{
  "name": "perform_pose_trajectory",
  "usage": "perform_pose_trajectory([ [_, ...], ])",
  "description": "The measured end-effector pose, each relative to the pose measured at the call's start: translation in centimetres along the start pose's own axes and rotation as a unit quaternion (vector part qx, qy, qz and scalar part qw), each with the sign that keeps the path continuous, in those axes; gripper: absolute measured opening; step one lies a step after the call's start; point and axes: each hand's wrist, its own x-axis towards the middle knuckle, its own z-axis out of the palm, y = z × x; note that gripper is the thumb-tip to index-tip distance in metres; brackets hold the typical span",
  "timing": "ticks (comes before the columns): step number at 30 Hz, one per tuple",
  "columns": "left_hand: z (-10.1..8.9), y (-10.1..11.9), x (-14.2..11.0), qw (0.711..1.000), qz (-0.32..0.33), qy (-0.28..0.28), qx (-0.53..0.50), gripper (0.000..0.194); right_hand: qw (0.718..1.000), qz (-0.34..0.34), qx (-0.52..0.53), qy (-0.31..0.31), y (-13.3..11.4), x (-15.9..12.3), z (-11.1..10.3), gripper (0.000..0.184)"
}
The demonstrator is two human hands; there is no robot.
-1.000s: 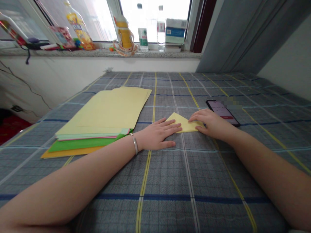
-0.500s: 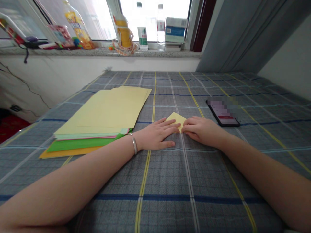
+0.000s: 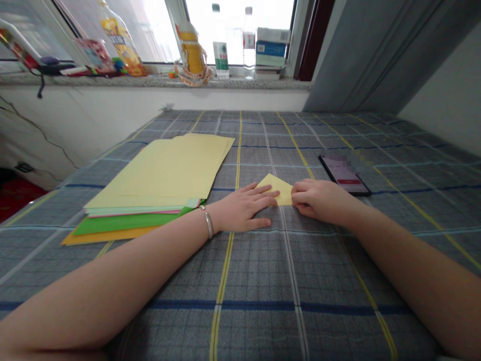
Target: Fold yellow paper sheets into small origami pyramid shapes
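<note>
— Yellow folded paper point(image 3: 282, 185): where is it, from the head view?
— Around the middle of the surface point(image 3: 259, 271), between the two hands, its peak towards the far edge and well apart from it.
— And the grip?
— The left hand point(image 3: 242, 206) lies flat, fingers spread over the paper's left part, grasping nothing. The right hand point(image 3: 319, 200) has its fingers bunched against the paper's right side; whether they pinch or only press, I can't tell.
— Room to move?
— Checked cloth stretches from the paper to the far edge, and between the forearms on the near side. The paper stack point(image 3: 161, 173) takes up the left, between hand and left edge, its near right corner by the left wrist. The phone point(image 3: 344, 176) lies just beyond the right wrist.
— Count them.
— Two hands, one folded paper, one phone, one bracelet point(image 3: 209, 225), one stack whose sheets I can't number. Past the far edge, the window sill point(image 3: 143, 82) holds one orange drink bottle point(image 3: 120, 40) and one white-and-green tube point(image 3: 221, 59), among other things.
</note>
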Motion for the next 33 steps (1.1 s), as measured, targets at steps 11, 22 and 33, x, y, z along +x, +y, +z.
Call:
perform_pose_trajectory([
  [11, -0.2, 0.1, 0.0, 1.000, -0.001, -0.007, -0.001, 0.053, 0.999, 0.037, 0.004, -0.033, 0.6, -0.7, -0.7, 0.015],
  [22, -0.2, 0.1, 0.0, 1.000, 0.000, 0.000, -0.016, 0.052, 0.993, 0.090, 0.008, -0.073, 1.9, -1.8, -1.1, 0.014],
  [33, -0.2, 0.0, 0.0, 1.000, 0.005, 0.004, -0.021, 0.051, 0.984, 0.142, -0.013, -0.109, 2.1, -2.4, -1.5, 0.018],
])
